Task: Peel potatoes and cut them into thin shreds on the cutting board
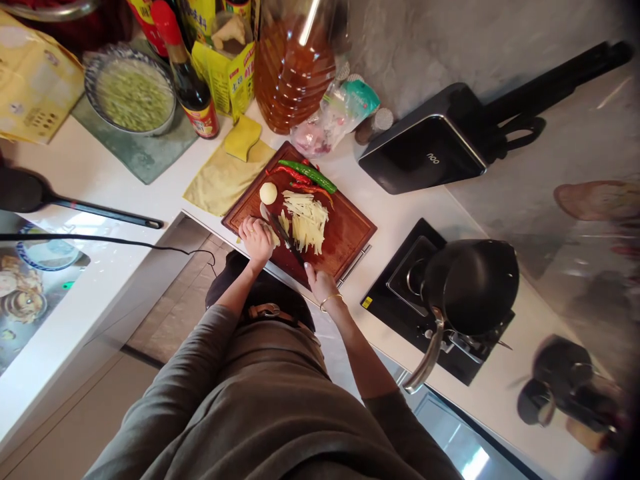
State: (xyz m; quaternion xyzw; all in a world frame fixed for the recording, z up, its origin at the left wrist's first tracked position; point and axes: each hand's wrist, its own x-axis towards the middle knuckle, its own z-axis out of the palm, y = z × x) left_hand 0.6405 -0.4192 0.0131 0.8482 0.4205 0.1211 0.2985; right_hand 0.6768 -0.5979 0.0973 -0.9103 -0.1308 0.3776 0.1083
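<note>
Cutting work on a reddish-brown wooden chopping board (345,230), which is lying near the edge of a white table (395,213). The right grip (323,283) is closing firmly round the handle of a dark-bladed kitchen knife (284,233); the blade is slanting away from it towards the left grip (256,239). The left grip is curving its fingers downward over flat pale vegetable slices (275,239), just beside the blade; whether it is pinching or only pressing them, one cannot tell. A heap of pale vegetable strips (309,220) is lying on the knife's far side, ahead of the right grip.

Counts: one knife is being held; one round, peeled pale vegetable (268,193) is sitting on the board just beyond the left grip; one long green chilli (309,175) is lying along the far edge, and several slender red chillies (293,175), overlapping too much for a sure count, are lying beside it. The strips are too many to count. Beyond the board, one large clear bottle of amber liquid (295,80) is standing; to the right, one black deep pan (477,287) is resting over a black hob (383,287).
</note>
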